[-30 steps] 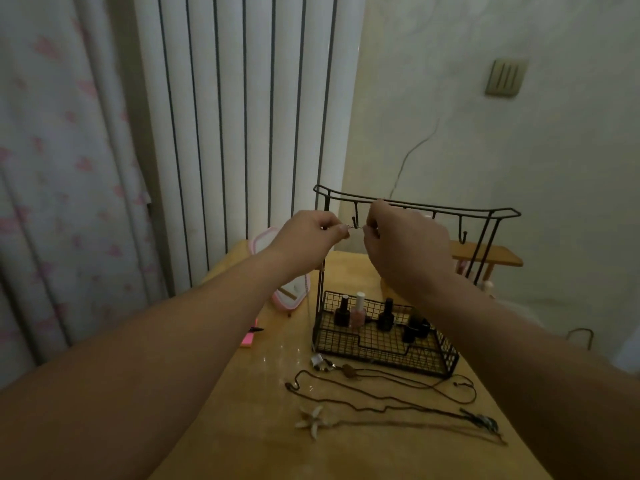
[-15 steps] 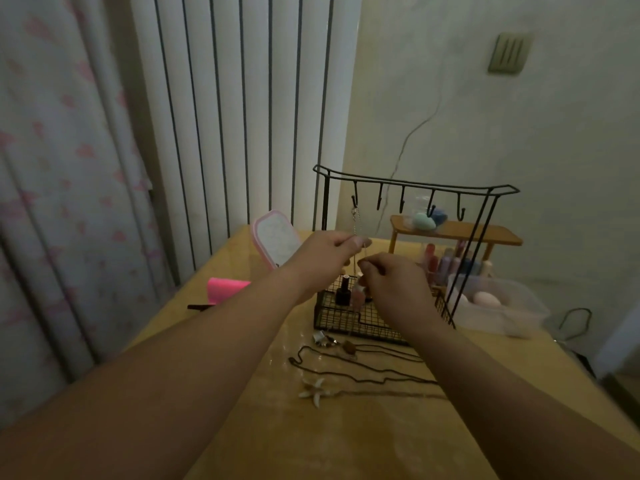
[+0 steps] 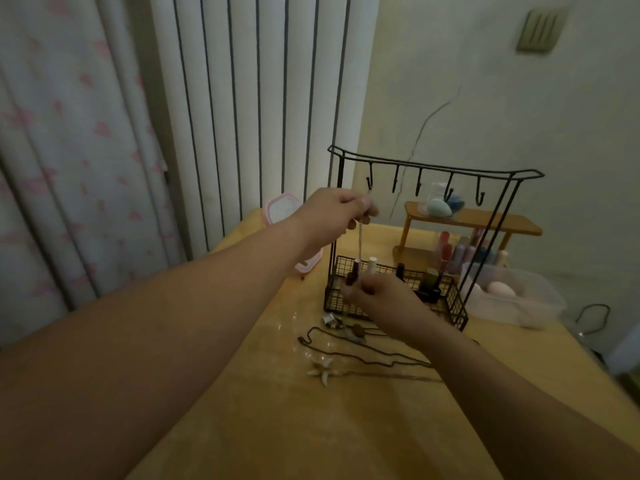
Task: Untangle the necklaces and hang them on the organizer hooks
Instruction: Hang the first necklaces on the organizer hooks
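Where both hands met at the rail a second ago, the thin pale chain [image 3: 360, 244] now hangs straight below the leftmost hook [image 3: 369, 183], apparently hooked. The left hand [image 3: 332, 213] fingers pinch its top and the right hand [image 3: 381, 299] fingers its lower end. Dark cord necklaces [image 3: 363, 356] lie tangled on the glossy wooden surface [image 3: 277, 427], before the black wire organizer [image 3: 485, 172].

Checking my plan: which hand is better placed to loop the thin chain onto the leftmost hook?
Left. The left hand pinches the thin chain high up, beside the leftmost hook; the right hand holds its lower end down by the basket.
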The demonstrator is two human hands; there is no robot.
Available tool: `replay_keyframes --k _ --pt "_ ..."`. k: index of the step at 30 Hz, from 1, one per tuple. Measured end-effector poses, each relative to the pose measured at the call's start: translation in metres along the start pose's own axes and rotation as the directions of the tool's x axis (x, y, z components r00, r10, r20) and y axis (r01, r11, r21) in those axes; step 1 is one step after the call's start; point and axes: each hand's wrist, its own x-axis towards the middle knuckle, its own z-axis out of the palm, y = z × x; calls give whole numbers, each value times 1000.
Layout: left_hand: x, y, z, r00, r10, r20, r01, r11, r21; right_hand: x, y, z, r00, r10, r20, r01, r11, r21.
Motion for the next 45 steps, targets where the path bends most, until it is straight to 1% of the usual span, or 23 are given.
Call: replay_keyframes --k 1,3,6,8,13,16,20,22,25,28,33,36,42,45 --pt "0 -1 -2 1000 -9 -11 9 1000 -4 -7 4 -3 999 19 26 -19 1000 3" --pt "0 -3 -4 1000 -19 -7 19 1000 7 -18 3 -14 999 38 33 -41 996 80" --pt "-1 -3 -3 1000 -17 12 17 1000 18 -18 -15 -41 998 14 -59 3 959 282" --pt "-1 -1 -3 1000 -26 -2 26 1000 11 -11 -29 -58 994 1 -111 40 928 370" --pt "2 0 -1 999 -44 5 44 997 -57 11 -42 -79 994 -2 -113 55 882 468" --pt "5 0 -1 999 -37 3 37 998 -60 21 -45 -80 988 6 -156 71 875 479" --pt "8 -3 -3 999 -42 -10 41 996 -73 32 -44 -76 982 1 -190 85 893 442" --pt "10 -6 -3 999 -46 -22 44 996 -76 36 -42 -71 982 -2 -188 84 900 427" --pt "12 -10 -3 998 -57 -38 54 996 -67 40 -33 -62 984 -14 -175 77 931 358" --pt "12 -17 -1 997 -66 -31 65 997 -50 43 -18 -48 992 10 -128 26 961 274" --pt "10 -26 5 998 -56 -13 56 998 -4 51 3 -27 999 36 -28 -34 997 72" --pt "10 -27 9 999 -29 -16 30 998 60 56 9 -19 1000 21 18 -20 999 -37" --pt "14 -32 17 1000 12 -7 -11 984 177 69 19 -9 994 59 96 -45 989 -140" --pt "15 -38 20 1000 3 4 -4 982 191 72 22 -2 989 47 140 -13 972 -234"
